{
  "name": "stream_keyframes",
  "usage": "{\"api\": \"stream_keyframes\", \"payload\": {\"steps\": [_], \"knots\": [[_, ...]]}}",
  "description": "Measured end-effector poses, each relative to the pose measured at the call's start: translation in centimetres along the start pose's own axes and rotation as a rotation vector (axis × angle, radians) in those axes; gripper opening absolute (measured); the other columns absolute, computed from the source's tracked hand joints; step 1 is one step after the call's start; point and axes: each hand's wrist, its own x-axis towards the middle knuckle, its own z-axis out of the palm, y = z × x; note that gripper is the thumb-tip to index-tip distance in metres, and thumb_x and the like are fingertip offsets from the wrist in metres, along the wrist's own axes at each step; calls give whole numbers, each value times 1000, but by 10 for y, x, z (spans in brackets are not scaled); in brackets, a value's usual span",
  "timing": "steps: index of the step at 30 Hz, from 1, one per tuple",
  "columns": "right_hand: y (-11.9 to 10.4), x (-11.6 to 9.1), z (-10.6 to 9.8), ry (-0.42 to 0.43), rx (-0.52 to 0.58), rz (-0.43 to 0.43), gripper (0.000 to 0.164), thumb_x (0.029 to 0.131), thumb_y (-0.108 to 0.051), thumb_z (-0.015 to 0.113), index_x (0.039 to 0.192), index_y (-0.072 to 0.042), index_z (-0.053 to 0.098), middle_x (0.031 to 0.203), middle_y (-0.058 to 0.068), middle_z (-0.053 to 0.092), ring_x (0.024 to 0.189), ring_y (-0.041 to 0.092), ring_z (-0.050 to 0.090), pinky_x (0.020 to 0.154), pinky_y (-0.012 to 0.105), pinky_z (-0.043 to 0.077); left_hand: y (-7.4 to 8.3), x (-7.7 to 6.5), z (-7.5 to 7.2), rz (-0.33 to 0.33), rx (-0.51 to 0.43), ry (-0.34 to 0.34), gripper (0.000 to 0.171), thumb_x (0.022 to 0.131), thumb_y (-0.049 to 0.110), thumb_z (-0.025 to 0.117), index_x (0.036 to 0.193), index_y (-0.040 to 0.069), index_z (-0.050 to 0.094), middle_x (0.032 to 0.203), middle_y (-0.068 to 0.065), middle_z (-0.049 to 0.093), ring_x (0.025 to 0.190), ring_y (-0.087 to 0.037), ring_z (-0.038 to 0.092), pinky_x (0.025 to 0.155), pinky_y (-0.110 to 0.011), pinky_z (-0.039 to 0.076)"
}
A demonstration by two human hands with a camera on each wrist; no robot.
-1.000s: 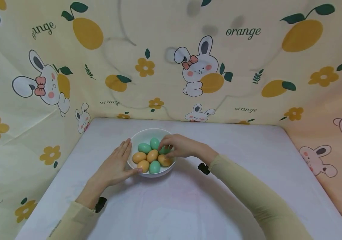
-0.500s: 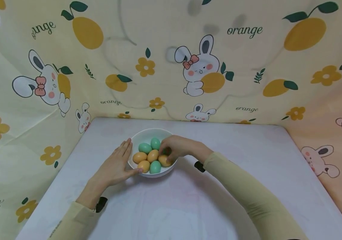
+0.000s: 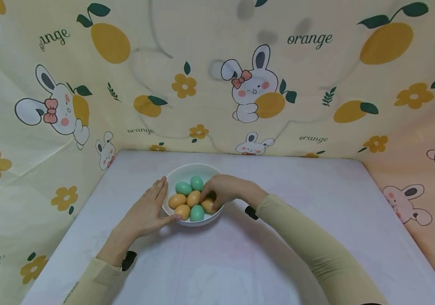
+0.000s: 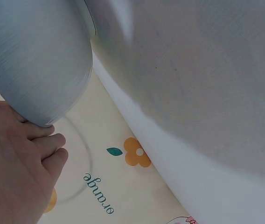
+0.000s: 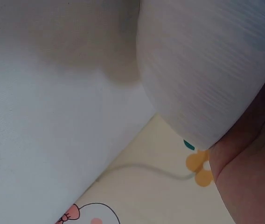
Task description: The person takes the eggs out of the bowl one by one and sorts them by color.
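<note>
The white bowl stands on the table, with green and orange eggs inside. The left hand lies flat against the bowl's left side, steadying it. The right hand reaches into the bowl's right part, fingers curled around an orange egg. The picking step seems in hand; next I think it needs a gentle lift straight up.

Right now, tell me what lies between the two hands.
In the head view, the white bowl with its orange and green eggs lies between them: the left hand rests against its side, the right hand reaches in.

sleeves: long, khaki-tan, snug | wrists: small black device on each | hands bare
</note>
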Motion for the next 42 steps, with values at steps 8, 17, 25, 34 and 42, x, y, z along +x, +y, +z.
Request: {"api": "stream_keyframes", "payload": {"steps": [8,17,25,34,42], "knots": [[1,2,2,8,-30,-4,42,70,-24,84,111,-26,72,105,-16,66,98,1,56,92,22,45,-1,0,1,11,-1,0,113,79,82,36,151,0,8,159,-12,1,146,-28,6,116,-46,18],[-3,-3,-1,13,-4,3,40,73,-20,81,112,-21,71,108,-11,65,101,5,55,96,24,44,-1,0,3,9,6,4,113,78,83,35,151,1,9,159,-11,1,146,-29,6,116,-46,18],[-5,-9,-5,67,31,20,42,71,-15,77,112,-22,69,111,-11,59,100,8,53,91,25,46,0,0,3,12,12,15,112,79,82,37,151,1,10,159,-11,2,146,-30,4,117,-47,16],[-7,-23,-12,217,141,-27,43,73,-12,74,114,-20,65,117,-10,55,91,9,56,75,23,53,1,-1,3,9,26,32,111,79,81,38,151,0,11,159,-13,4,145,-31,5,117,-48,15],[-3,-43,-14,477,228,-75,44,73,-14,75,114,-19,62,119,-13,52,92,6,56,69,29,56,2,-1,4,1,19,47,113,78,82,40,151,0,11,159,-14,5,145,-31,6,116,-48,16]]}}
